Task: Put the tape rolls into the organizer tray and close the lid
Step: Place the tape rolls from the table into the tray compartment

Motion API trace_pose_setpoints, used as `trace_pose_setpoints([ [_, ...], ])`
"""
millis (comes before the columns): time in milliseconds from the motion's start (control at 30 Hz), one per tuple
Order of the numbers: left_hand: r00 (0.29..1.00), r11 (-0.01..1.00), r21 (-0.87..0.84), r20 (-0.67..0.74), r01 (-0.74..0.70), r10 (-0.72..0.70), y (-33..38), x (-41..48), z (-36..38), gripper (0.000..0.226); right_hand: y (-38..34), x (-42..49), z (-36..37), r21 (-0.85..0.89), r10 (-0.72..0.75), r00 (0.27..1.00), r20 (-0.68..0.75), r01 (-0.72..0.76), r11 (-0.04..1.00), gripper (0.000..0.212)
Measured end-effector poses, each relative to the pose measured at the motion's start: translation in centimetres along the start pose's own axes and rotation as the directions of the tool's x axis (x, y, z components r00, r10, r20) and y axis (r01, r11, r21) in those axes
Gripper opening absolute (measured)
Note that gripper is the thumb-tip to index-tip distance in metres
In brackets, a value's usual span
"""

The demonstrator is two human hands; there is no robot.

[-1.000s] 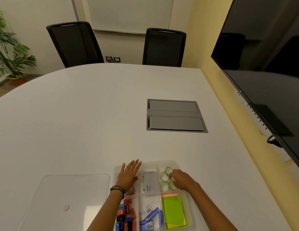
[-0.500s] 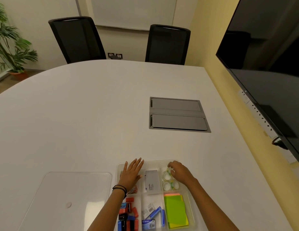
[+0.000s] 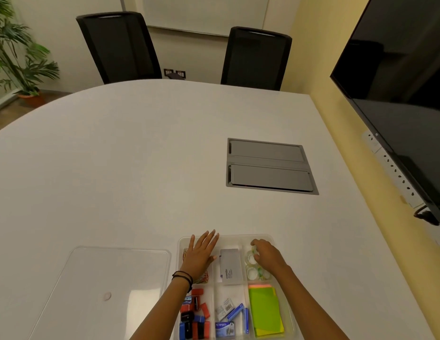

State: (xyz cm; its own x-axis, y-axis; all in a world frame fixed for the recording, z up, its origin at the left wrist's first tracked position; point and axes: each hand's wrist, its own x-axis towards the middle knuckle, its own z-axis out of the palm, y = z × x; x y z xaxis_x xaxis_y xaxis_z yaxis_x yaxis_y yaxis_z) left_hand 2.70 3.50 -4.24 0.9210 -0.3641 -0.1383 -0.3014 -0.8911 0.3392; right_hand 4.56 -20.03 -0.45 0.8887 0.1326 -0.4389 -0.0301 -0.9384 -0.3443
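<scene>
A clear organizer tray (image 3: 282, 285) lies at the table's near edge, divided into compartments. Several clear tape rolls (image 3: 251, 274) sit in its far right compartment. My right hand (image 3: 267, 256) rests over that compartment, fingers curled on one tape roll (image 3: 253, 251) at the far end. My left hand (image 3: 200, 252) lies flat with fingers spread over the far left compartment. The clear lid (image 3: 103, 288) lies flat on the table left of the tray.
The tray also holds a grey box (image 3: 229, 266), red, blue and black sharpeners (image 3: 194, 317), staple boxes (image 3: 230, 317) and green sticky notes (image 3: 265, 312). A grey cable hatch (image 3: 269, 165) is set in the table farther off. Two black chairs (image 3: 118, 45) stand behind; a dark screen (image 3: 400, 94) hangs right.
My right hand has slid from the near end of the tape compartment to its far end. The left hand stays flat in place. The view has shifted slightly.
</scene>
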Motion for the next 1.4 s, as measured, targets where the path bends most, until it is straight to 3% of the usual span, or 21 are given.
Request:
trace_pose_setpoints([
  [367,1.000,1.000,0.000,-0.005,-0.005,0.005,-0.2,0.0,0.4,0.062,-0.6,0.1,1.0,0.001,-0.028,0.999,-0.026,0.028,1.000,0.034],
  [500,1.000,1.000,0.007,0.002,-0.002,0.002,-0.3,0.0,0.4,0.061,-0.5,0.1,1.3,-0.083,-0.019,0.997,-0.078,0.012,0.996,0.045],
  [600,1.000,1.000,0.013,0.007,-0.001,0.001,-0.3,0.0,0.4,0.062,-0.4,0.2,1.4,-0.196,-0.037,0.999,-0.012,0.034,0.980,0.059],
  [700,1.000,1.000,0.009,0.009,0.002,-0.002,-0.2,0.0,0.4,0.062,-0.2,0.3,1.4,-0.203,-0.034,0.996,0.079,0.050,0.978,0.065],
  [833,1.000,1.000,-0.007,0.004,0.000,0.000,-0.1,0.0,0.2,0.061,0.0,0.6,1.3,-0.219,-0.072,0.986,0.150,0.104,0.970,0.064],
  [1233,1.000,1.000,-0.003,0.017,0.007,-0.007,-0.1,-0.1,0.1,0.061,-0.3,1.0,1.0,-0.365,-0.164,0.978,0.126,0.200,0.909,0.050],
  [1400,1.000,1.000,0.002,0.010,0.006,-0.006,-0.2,0.0,0.3,0.061,0.1,1.3,1.1,-0.388,-0.155,0.983,0.099,0.181,0.904,0.054],
])
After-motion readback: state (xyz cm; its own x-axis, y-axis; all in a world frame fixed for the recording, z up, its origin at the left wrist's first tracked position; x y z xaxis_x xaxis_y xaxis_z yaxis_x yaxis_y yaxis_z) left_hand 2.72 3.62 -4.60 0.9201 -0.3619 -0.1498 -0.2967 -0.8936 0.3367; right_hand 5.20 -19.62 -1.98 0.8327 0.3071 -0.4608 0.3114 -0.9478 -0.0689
